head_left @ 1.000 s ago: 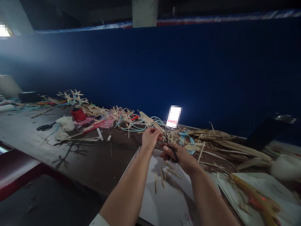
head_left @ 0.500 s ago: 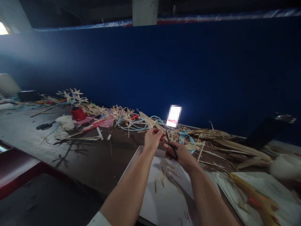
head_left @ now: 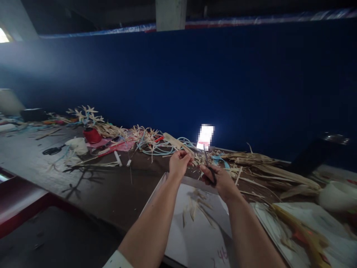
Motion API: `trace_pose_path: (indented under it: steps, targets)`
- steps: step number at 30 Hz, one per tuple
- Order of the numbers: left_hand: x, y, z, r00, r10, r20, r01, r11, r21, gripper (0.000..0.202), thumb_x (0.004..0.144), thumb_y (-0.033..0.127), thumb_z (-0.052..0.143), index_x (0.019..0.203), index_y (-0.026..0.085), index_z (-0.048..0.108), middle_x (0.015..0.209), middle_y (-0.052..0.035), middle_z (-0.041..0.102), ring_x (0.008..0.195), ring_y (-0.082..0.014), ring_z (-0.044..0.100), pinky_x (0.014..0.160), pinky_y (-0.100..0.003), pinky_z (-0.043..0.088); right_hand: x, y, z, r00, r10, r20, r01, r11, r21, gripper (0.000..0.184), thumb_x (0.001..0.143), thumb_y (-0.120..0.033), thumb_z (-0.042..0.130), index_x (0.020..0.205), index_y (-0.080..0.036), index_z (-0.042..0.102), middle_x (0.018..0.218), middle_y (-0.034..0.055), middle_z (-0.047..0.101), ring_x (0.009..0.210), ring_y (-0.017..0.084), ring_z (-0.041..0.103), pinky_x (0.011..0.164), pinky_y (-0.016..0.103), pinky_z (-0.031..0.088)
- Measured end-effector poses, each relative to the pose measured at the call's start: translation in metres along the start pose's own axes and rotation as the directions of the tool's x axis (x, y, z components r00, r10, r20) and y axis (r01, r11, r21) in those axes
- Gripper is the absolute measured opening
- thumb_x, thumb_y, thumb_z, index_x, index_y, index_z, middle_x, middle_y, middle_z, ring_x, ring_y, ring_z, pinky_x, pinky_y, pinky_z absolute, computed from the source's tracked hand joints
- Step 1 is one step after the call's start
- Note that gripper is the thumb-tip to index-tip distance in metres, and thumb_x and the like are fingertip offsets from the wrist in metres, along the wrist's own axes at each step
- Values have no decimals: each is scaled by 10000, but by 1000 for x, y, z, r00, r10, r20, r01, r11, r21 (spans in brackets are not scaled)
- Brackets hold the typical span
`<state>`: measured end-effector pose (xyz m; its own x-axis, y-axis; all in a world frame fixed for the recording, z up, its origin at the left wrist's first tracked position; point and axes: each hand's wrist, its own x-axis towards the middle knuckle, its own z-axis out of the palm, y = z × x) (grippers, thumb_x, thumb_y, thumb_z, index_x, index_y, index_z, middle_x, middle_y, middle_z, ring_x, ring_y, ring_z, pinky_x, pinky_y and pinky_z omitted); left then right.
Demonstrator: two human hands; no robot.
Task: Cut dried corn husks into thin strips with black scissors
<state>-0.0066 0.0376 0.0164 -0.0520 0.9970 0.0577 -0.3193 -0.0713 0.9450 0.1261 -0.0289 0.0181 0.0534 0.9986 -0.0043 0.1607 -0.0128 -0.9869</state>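
Note:
Between its pinched thumb and fingers, my left hand holds a pale dried husk strip that points up and to the left. My right hand is closed round the dark handles of a pair of scissors, blades pointing up. A small gap separates the scissors from the husk. Below both hands lies a shallow white box, with several thin husk pieces in it and handwriting near its front.
Dried husks lie on the right of the dark table, beside a yellow glue gun. A lit screen leans at the blue wall. Leftward are blue cords, a red spool, a white cup and black scissors.
The scissors and my right hand have moved right, away from the husk strip. My left hand has shifted slightly left, and the strip's far end looks blunter, its pointed tip no longer showing.

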Motion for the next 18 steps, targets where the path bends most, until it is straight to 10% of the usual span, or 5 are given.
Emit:
trace_pose_path:
  steps: [18]
  targets:
    - [0, -1, -3, 983, 178, 48, -184, 961, 207, 167, 668, 276, 595, 759, 136, 609, 640, -15, 609, 495, -88, 532, 494, -207, 459, -1, 5, 5, 964, -41, 262, 81, 986, -144, 448, 724, -488, 587, 994, -133, 626, 653, 37, 638, 536, 113, 493, 490, 221, 350]
